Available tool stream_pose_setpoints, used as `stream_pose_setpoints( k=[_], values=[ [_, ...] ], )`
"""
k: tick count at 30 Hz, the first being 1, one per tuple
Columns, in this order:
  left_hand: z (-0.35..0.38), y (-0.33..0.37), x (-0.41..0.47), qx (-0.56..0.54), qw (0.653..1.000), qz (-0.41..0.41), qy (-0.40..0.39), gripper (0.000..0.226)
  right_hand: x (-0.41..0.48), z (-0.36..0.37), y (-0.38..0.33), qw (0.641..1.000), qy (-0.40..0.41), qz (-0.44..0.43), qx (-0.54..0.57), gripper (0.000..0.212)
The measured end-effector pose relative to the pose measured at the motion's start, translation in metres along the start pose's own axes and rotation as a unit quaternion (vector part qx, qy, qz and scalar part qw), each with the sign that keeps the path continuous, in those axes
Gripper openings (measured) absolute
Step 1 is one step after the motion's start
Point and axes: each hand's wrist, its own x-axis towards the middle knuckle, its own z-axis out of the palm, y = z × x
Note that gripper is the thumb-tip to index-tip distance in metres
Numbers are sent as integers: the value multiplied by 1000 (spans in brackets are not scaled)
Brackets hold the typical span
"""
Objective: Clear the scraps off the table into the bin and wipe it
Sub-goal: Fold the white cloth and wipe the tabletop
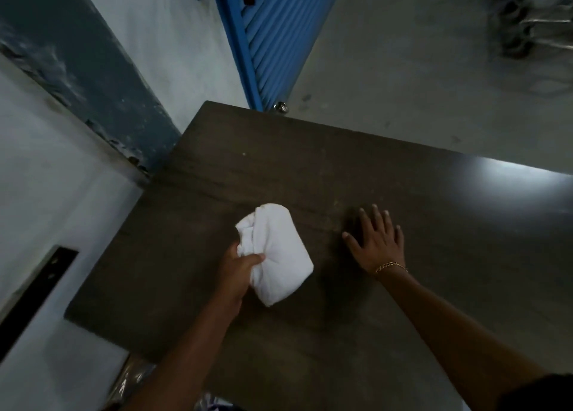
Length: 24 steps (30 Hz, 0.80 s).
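Note:
A folded white cloth [276, 252] lies on the dark brown table [403, 286], near its middle. My left hand [240, 263] grips the cloth's left edge, thumb on top. My right hand [376, 240] rests flat on the tabletop just right of the cloth, fingers spread, a thin gold bracelet on the wrist. A tiny pale speck [244, 154] sits on the table toward the far left corner. No bin shows in the head view.
A blue ribbed panel [273, 32] stands beyond the table's far edge. A pale wall with a dark blue-grey band [93, 69] runs along the left. Blurred metal frames [533, 16] stand on the grey floor at the far right. Glare marks the table's right side.

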Motion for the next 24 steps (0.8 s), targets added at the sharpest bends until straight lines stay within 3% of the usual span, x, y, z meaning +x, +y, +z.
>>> stream_pose_setpoints(
  k=[6, 12, 15, 18, 21, 22, 24],
  values=[
    [-35, 45, 92, -13, 999, 14, 37, 42, 22, 32, 0, 996, 47, 37, -66, 85],
    [-66, 78, 185, 0, 993, 25, 112, 69, 23, 31, -4, 994, 67, 50, -74, 87],
    [-74, 70, 215, 97, 979, 20, 176, 92, 23, 30, -5, 994, 64, 54, -75, 86],
    [-72, 51, 232, 277, 920, 113, 253, 109, 24, 27, -8, 993, 52, 74, -80, 85],
    [-54, 47, 239, 467, 814, 267, 220, 86, 24, 29, -7, 992, 48, 78, -82, 86],
    [-48, 47, 244, 515, 788, 273, 195, 84, 25, 28, -11, 992, 50, 82, -78, 87],
    [-36, 46, 256, 551, 784, 235, 163, 92, 28, 25, -17, 991, 53, 98, -73, 87]
  ],
)
